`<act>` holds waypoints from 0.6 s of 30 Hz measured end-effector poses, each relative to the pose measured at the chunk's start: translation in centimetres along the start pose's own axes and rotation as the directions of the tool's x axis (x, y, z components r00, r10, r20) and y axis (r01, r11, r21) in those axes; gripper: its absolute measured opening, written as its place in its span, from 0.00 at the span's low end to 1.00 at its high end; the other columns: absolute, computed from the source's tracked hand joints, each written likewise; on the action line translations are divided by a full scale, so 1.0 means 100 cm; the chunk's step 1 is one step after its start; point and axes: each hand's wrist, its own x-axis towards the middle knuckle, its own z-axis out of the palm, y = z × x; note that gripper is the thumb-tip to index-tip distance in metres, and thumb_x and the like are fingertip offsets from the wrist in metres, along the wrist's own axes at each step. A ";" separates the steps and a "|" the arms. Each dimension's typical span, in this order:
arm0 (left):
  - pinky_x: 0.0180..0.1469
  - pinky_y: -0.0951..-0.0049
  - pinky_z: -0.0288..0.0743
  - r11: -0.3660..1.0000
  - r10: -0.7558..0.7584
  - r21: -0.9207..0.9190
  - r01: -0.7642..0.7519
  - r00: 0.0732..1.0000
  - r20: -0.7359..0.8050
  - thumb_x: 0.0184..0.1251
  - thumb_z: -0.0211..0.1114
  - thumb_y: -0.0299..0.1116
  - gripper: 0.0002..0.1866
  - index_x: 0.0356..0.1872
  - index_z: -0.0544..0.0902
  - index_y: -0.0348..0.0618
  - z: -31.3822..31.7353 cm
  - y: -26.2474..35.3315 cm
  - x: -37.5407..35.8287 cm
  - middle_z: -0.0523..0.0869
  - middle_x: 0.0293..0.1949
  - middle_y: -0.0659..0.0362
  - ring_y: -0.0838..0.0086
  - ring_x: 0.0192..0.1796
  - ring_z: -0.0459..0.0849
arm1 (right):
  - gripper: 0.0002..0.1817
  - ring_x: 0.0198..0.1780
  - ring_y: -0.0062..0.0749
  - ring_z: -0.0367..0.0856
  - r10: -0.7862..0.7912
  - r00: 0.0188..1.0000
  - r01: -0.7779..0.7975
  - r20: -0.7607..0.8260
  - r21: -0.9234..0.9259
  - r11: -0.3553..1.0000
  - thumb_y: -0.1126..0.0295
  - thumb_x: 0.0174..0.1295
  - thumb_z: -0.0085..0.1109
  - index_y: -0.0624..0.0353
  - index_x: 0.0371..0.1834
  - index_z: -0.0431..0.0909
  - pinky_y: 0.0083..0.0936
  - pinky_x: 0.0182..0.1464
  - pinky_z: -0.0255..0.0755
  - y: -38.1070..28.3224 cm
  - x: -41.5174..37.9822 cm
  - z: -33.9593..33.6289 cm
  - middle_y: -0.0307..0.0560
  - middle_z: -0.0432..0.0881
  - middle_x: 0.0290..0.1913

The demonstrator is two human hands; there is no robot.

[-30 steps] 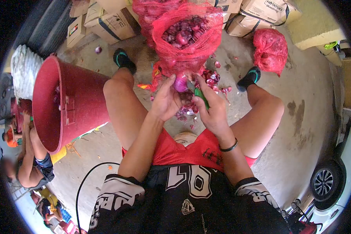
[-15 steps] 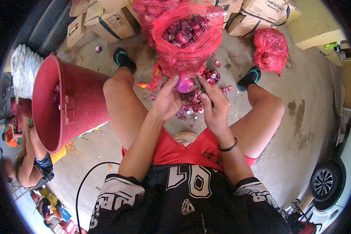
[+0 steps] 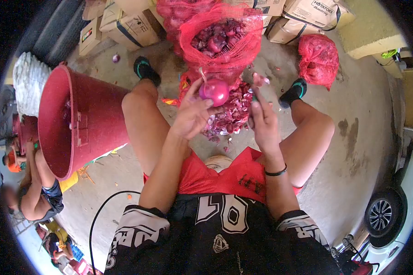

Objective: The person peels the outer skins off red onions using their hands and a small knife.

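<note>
My left hand (image 3: 191, 112) is closed around a peeled-looking, shiny red onion (image 3: 214, 92), with a thin pale stem strand sticking up from it. To the right, my right hand (image 3: 264, 119) grips a small knife (image 3: 254, 97); only a bit of green shows and the fingers hide most of it. A piece of onion skin (image 3: 260, 80) hangs at the fingertips of that hand. Below both hands a heap of purple onion skins (image 3: 231, 114) lies on the floor. Just beyond stands an open red mesh sack (image 3: 236, 62) with onions (image 3: 217, 43) in it.
A large red bin (image 3: 96, 114) lies tilted on my left, with onions partly visible inside. Cardboard boxes (image 3: 133, 30) and another onion sack (image 3: 170, 18) stand at the back. A tied red mesh bag (image 3: 317, 62) sits at right. Another person (image 3: 41, 192) is at far left.
My hands have moved apart. The onion has come up and left with my left hand, while my right hand has shifted right, with a piece of skin now at its fingertips.
</note>
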 end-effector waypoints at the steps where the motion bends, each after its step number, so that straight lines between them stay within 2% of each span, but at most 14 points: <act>1: 0.62 0.54 0.76 1.000 -0.002 -0.012 0.002 1.000 -0.012 0.62 0.63 0.21 0.35 0.70 0.61 0.46 -0.001 0.000 0.000 0.74 0.63 0.52 0.59 0.63 0.77 | 0.24 0.41 0.26 0.78 -0.045 0.998 0.048 0.039 -0.071 0.996 0.68 0.72 0.51 0.63 0.70 0.65 0.23 0.46 0.72 0.003 -0.001 0.001 0.51 0.82 0.50; 2: 0.62 0.56 0.76 1.000 -0.004 -0.023 0.003 1.000 -0.024 0.60 0.64 0.18 0.36 0.70 0.61 0.46 -0.002 0.001 0.000 0.75 0.62 0.52 0.60 0.63 0.77 | 0.25 0.46 0.31 0.80 -0.090 0.993 0.100 0.078 -0.137 0.985 0.68 0.71 0.52 0.64 0.69 0.66 0.26 0.50 0.73 0.004 -0.001 0.002 0.55 0.82 0.52; 4: 0.62 0.61 0.76 0.999 0.032 -0.005 -0.033 0.999 -0.028 0.58 0.65 0.16 0.34 0.67 0.64 0.43 0.002 0.001 0.001 0.75 0.61 0.53 0.63 0.61 0.78 | 0.26 0.55 0.41 0.81 -0.297 0.948 0.314 0.114 -0.179 0.932 0.68 0.69 0.55 0.66 0.68 0.66 0.32 0.58 0.71 0.001 -0.003 0.008 0.62 0.80 0.54; 7: 0.61 0.66 0.75 0.997 0.039 0.063 -0.035 0.997 -0.060 0.56 0.66 0.14 0.34 0.64 0.66 0.42 0.003 0.000 -0.001 0.76 0.59 0.54 0.67 0.58 0.78 | 0.27 0.56 0.48 0.81 -0.212 0.958 0.246 0.195 -0.170 0.954 0.68 0.66 0.58 0.66 0.67 0.67 0.34 0.57 0.72 -0.016 -0.008 0.010 0.66 0.79 0.55; 10: 0.61 0.67 0.75 0.985 0.046 0.170 -0.034 0.997 -0.068 0.54 0.68 0.13 0.34 0.63 0.67 0.42 -0.001 -0.005 0.000 0.76 0.57 0.57 0.69 0.56 0.79 | 0.27 0.48 0.41 0.84 -0.369 0.912 0.405 0.180 -0.249 0.880 0.69 0.67 0.56 0.69 0.67 0.66 0.31 0.53 0.73 -0.016 -0.007 0.018 0.67 0.80 0.48; 13: 0.59 0.67 0.76 0.981 0.067 0.185 -0.060 0.997 -0.029 0.52 0.68 0.11 0.35 0.62 0.67 0.42 0.000 -0.008 0.000 0.76 0.55 0.58 0.70 0.55 0.79 | 0.28 0.51 0.47 0.83 -0.230 0.951 0.276 0.205 -0.234 0.932 0.70 0.66 0.58 0.71 0.66 0.66 0.31 0.54 0.73 -0.028 -0.008 0.020 0.70 0.79 0.51; 18: 0.57 0.68 0.77 0.990 0.060 0.131 -0.056 0.998 -0.021 0.49 0.67 0.09 0.36 0.61 0.68 0.42 0.000 -0.008 -0.001 0.76 0.54 0.58 0.70 0.55 0.79 | 0.28 0.49 0.48 0.83 -0.359 0.918 0.392 0.165 -0.254 0.884 0.71 0.65 0.58 0.71 0.66 0.66 0.32 0.52 0.73 -0.026 -0.007 0.023 0.70 0.79 0.50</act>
